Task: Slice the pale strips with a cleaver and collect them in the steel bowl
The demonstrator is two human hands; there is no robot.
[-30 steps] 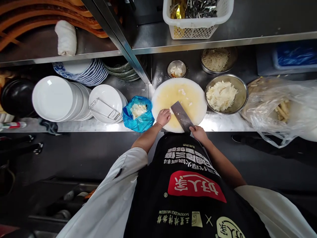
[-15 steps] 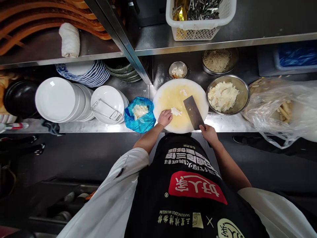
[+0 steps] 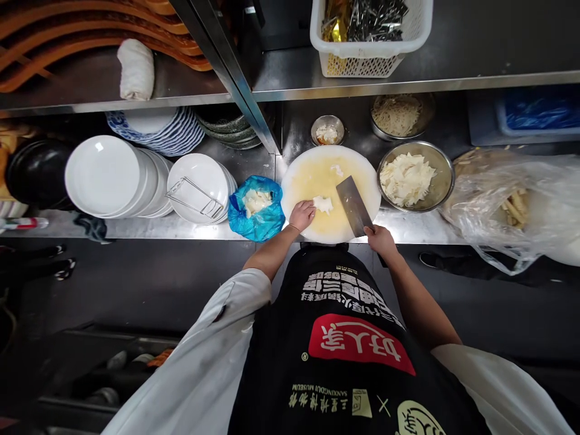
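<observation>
Head camera: your right hand [image 3: 381,239] holds a cleaver [image 3: 353,205] while your left hand [image 3: 302,215], its grip unclear, touches a pale piece [image 3: 323,205] on the cutting board [image 3: 299,172], slices [image 3: 408,179] apparently done in the steel bowl [image 3: 444,174], chunks [image 3: 257,202] seemingly left in the blue bag [image 3: 254,226].

Apron [image 3: 353,374] reads 好人家 and SANXINGDUI MUSEUM.

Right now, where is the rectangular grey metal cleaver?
In the head view, the cleaver is over the right side of the round white cutting board, gripped by the right hand, between the white food piece and the round metal bowl of pale slices.
</observation>
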